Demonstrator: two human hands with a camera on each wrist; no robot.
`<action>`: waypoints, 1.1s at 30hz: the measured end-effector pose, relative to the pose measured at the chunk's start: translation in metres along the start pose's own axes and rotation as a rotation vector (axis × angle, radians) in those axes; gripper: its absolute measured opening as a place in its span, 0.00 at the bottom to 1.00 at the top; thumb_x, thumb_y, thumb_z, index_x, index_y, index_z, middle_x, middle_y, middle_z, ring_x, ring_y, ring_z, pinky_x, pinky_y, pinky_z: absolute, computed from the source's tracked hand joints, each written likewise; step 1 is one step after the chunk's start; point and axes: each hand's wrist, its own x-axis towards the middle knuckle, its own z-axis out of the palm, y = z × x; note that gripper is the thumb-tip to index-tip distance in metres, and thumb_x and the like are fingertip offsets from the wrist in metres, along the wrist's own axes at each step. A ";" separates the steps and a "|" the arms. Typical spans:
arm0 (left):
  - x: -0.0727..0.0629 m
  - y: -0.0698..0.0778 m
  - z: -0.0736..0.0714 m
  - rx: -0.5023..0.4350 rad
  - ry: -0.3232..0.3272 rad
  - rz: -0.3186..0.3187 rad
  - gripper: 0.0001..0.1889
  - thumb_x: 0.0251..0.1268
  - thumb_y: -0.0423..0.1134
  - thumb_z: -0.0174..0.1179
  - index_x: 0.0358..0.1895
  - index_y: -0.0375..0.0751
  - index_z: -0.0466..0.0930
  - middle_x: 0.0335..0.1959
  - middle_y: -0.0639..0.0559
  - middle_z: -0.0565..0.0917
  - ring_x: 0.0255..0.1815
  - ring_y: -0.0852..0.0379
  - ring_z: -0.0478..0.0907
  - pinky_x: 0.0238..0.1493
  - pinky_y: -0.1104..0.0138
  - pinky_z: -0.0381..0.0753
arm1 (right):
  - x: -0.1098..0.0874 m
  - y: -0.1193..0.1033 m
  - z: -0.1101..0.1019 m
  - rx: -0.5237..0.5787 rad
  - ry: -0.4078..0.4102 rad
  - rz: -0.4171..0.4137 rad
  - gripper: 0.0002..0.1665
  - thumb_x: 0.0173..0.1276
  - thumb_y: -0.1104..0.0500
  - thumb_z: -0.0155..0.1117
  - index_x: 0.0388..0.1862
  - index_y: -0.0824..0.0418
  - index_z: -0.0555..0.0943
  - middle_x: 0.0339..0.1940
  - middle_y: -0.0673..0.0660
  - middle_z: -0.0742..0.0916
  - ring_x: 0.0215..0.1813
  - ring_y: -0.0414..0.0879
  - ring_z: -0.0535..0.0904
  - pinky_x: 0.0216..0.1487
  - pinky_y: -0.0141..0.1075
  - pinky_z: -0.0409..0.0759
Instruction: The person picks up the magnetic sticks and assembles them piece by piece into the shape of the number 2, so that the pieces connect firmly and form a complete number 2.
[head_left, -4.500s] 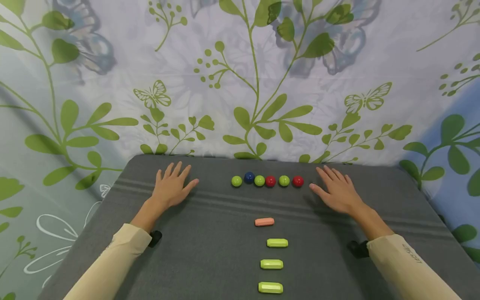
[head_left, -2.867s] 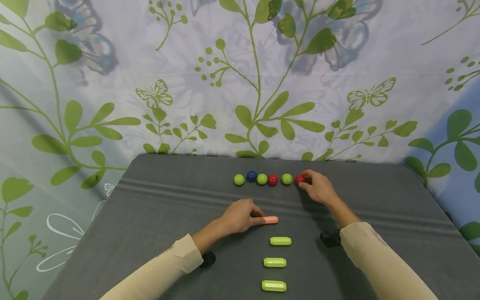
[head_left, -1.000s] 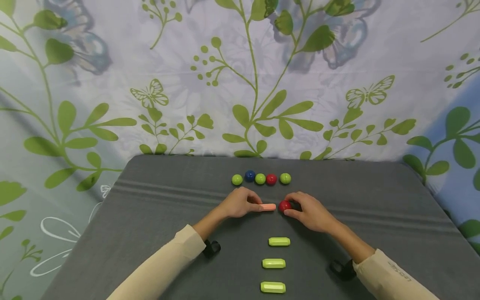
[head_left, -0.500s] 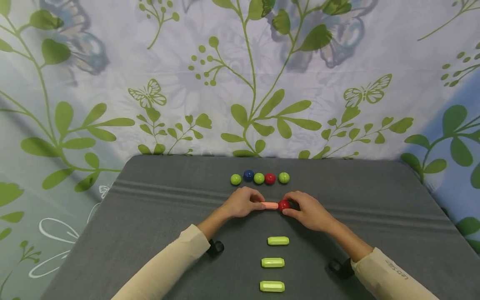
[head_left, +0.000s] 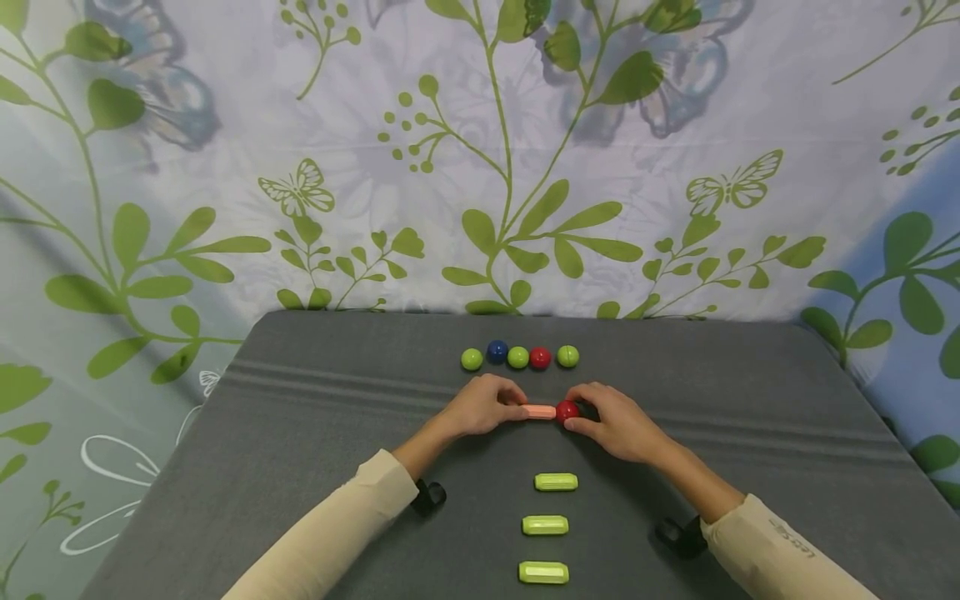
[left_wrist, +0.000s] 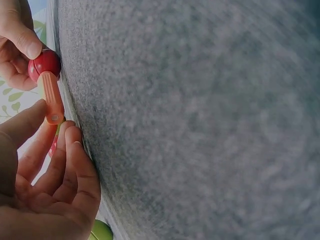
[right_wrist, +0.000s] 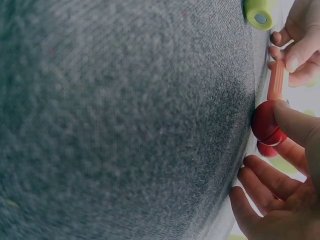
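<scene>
Grey table [head_left: 322, 400], blurred sleeve lettering [head_left: 793, 538], hands [head_left: 483, 406] [head_left: 624, 423] on orange stick [head_left: 542, 412], red ball [head_left: 566, 410]

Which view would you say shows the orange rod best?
The left wrist view: grooves and one end of the rod show clearly. The head view shows it small, partly covered by the left hand; the right wrist view, its grooved side.

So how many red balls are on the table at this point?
2. The held red ball is in the right hand, against the orange rod; the other red ball is in the back row, between two green balls. None seems hidden.
</scene>
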 end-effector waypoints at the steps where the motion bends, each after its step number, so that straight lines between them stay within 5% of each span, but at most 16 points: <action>1: 0.000 0.000 0.000 -0.006 0.003 0.000 0.09 0.66 0.41 0.67 0.44 0.41 0.87 0.38 0.55 0.86 0.37 0.60 0.79 0.41 0.65 0.78 | 0.000 0.000 0.000 -0.001 0.001 0.000 0.13 0.67 0.55 0.70 0.48 0.58 0.81 0.42 0.50 0.83 0.45 0.50 0.77 0.48 0.50 0.75; 9: -0.004 -0.005 -0.011 -0.096 0.081 -0.009 0.10 0.66 0.43 0.67 0.44 0.42 0.86 0.38 0.55 0.84 0.36 0.60 0.78 0.38 0.66 0.77 | 0.000 0.001 0.001 -0.002 0.004 0.006 0.14 0.67 0.56 0.70 0.48 0.58 0.81 0.42 0.50 0.83 0.46 0.50 0.77 0.48 0.50 0.75; 15: -0.004 -0.011 -0.030 -0.231 0.241 -0.022 0.13 0.67 0.40 0.65 0.50 0.37 0.83 0.36 0.51 0.83 0.35 0.49 0.81 0.33 0.65 0.77 | 0.000 0.000 0.002 -0.010 0.004 0.008 0.15 0.67 0.55 0.70 0.49 0.59 0.81 0.43 0.51 0.83 0.47 0.51 0.78 0.49 0.51 0.75; 22: 0.001 -0.030 -0.045 -0.359 0.424 -0.094 0.18 0.68 0.38 0.64 0.57 0.34 0.80 0.48 0.42 0.81 0.39 0.40 0.82 0.34 0.63 0.78 | 0.000 -0.002 0.002 -0.019 0.011 0.021 0.15 0.66 0.57 0.70 0.49 0.60 0.81 0.45 0.54 0.83 0.49 0.52 0.79 0.50 0.53 0.75; 33: 0.006 -0.052 -0.045 -0.308 0.389 -0.209 0.20 0.65 0.38 0.67 0.59 0.36 0.80 0.53 0.43 0.80 0.35 0.52 0.82 0.33 0.64 0.79 | -0.001 -0.002 0.003 -0.019 0.016 0.020 0.15 0.67 0.56 0.70 0.49 0.59 0.81 0.46 0.54 0.83 0.50 0.53 0.78 0.52 0.53 0.74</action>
